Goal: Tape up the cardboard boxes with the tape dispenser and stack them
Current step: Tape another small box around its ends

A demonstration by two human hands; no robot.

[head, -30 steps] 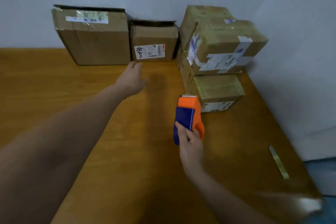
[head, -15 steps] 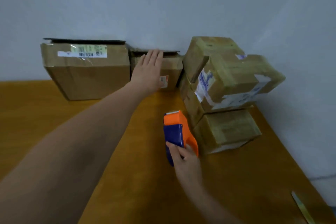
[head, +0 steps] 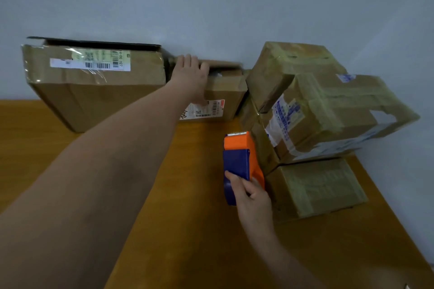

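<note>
The left hand [head: 191, 77] lays straight fingers on top of the small box [head: 225, 98]. The right hand [head: 252, 197] curls its fingers round the tape dispenser [head: 239, 157], just beside the taped boxes [head: 328, 112].

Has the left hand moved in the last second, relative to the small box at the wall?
Yes. The left hand went forward, from over the table short of the small box onto its top edge.

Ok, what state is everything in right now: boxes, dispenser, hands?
Large box, top flap raised, unsealed.
Small box, top flap ajar, left hand resting on it.
Stacked boxes, taped shut, piled at right.
Tape dispenser, gripped by right hand, blade end pointing away.
</note>
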